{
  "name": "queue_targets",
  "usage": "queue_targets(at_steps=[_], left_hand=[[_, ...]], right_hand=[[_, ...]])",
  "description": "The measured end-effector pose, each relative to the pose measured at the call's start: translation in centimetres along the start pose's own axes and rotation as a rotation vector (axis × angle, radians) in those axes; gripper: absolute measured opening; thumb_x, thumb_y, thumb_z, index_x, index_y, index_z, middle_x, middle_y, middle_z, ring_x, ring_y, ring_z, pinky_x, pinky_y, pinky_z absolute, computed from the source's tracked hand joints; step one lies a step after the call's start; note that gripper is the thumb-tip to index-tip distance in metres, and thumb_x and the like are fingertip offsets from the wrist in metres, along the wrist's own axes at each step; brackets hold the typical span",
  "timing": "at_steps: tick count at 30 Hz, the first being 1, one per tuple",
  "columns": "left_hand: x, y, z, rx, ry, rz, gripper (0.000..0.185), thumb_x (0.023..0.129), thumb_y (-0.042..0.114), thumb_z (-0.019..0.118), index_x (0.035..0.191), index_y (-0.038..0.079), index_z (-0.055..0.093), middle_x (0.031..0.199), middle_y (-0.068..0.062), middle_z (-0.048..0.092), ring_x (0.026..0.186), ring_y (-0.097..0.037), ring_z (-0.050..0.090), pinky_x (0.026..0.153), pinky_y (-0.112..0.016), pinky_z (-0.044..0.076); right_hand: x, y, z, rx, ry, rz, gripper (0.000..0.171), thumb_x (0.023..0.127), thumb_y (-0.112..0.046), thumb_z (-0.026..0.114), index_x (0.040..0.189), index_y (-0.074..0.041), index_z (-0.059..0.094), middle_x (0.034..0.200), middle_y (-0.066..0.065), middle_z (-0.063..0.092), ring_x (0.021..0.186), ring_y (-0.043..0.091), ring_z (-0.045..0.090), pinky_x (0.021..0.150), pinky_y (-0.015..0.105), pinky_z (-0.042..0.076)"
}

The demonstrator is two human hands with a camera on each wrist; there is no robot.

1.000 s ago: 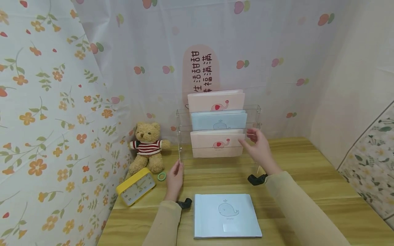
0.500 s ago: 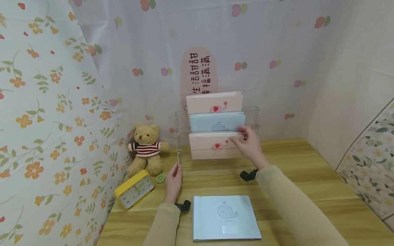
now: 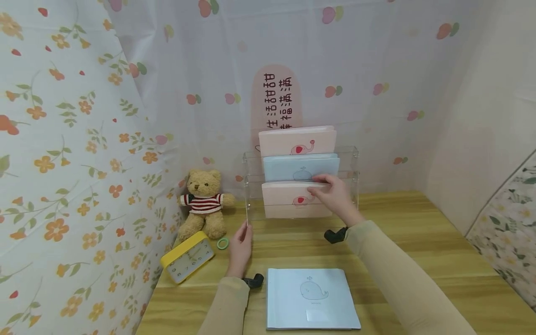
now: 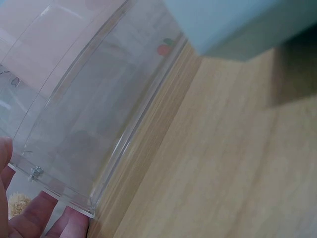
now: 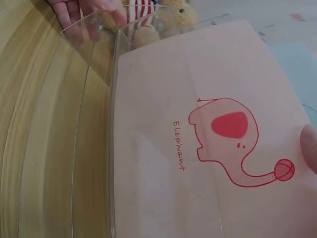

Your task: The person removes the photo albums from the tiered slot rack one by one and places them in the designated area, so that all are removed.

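Observation:
A clear acrylic rack (image 3: 248, 193) stands on the table with booklets in its tiers. In the head view, my left hand (image 3: 240, 249) holds the lower front corner of its left side panel; the left wrist view shows thumb and fingers (image 4: 33, 212) on either side of that edge. My right hand (image 3: 336, 196) pinches the top edge of the front pink elephant booklet (image 3: 278, 200), thumb (image 5: 310, 144) on its cover, other fingers behind. That booklet sits in the lowest tier. Behind it are a blue whale booklet (image 3: 280, 168) and another pink elephant booklet (image 3: 276, 143).
Another blue whale booklet (image 3: 289, 298) lies flat on the wooden table (image 3: 398, 251) in front of the rack. To the left are a teddy bear (image 3: 204, 204) in a striped sweater, a yellow clock (image 3: 187, 257) and a green ring (image 3: 223, 243). Printed curtains hang behind.
My right hand has moved left from the front pink booklet's right edge to its top edge and now pinches it there. My left hand keeps its hold on the rack.

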State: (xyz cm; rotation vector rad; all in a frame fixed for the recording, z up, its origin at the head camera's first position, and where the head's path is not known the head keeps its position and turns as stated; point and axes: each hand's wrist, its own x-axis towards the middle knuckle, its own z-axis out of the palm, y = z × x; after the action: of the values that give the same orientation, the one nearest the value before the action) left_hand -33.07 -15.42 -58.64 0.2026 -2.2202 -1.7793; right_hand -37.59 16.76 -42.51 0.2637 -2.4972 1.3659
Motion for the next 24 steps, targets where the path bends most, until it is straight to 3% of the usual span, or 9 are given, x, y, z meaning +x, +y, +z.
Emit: queue_targets(at_steps=[9,17,24], left_hand=[[0.1,-0.1,0.1,-0.005,0.015,0.028,0.045,0.113,0.035,0.065,0.153,0.014,0.067,0.153,-0.013,0.069,0.141,-0.035,0.066,0.117,-0.056,0.055],[0.1,0.0,0.0,0.004,0.016,0.001,0.045,0.113,0.035,0.065,0.154,0.018,0.066,0.155,-0.011,0.068,0.142,-0.035,0.066,0.117,-0.057,0.055],[0.0,-0.2,0.2,-0.001,0.008,-0.002,0.046,0.112,0.039,0.066,0.154,0.019,0.067,0.154,-0.01,0.069,0.141,-0.033,0.066,0.117,-0.056,0.055]], right_hand=[[0.1,-0.4,0.3,-0.121,-0.03,0.038,0.032,0.102,-0.033,0.082,0.124,-0.01,0.08,0.137,0.019,0.069,0.134,0.042,0.061,0.119,0.065,0.046],[-0.3,-1.0,0.9,-0.081,0.028,0.03,0.024,0.101,-0.025,0.083,0.118,-0.007,0.082,0.126,0.018,0.071,0.12,0.038,0.063,0.107,0.058,0.053],[-0.8,-2.5,0.0,-0.035,0.129,-0.035,0.025,0.1,-0.019,0.084,0.12,-0.005,0.081,0.126,0.02,0.071,0.125,0.04,0.063,0.109,0.058,0.053]])
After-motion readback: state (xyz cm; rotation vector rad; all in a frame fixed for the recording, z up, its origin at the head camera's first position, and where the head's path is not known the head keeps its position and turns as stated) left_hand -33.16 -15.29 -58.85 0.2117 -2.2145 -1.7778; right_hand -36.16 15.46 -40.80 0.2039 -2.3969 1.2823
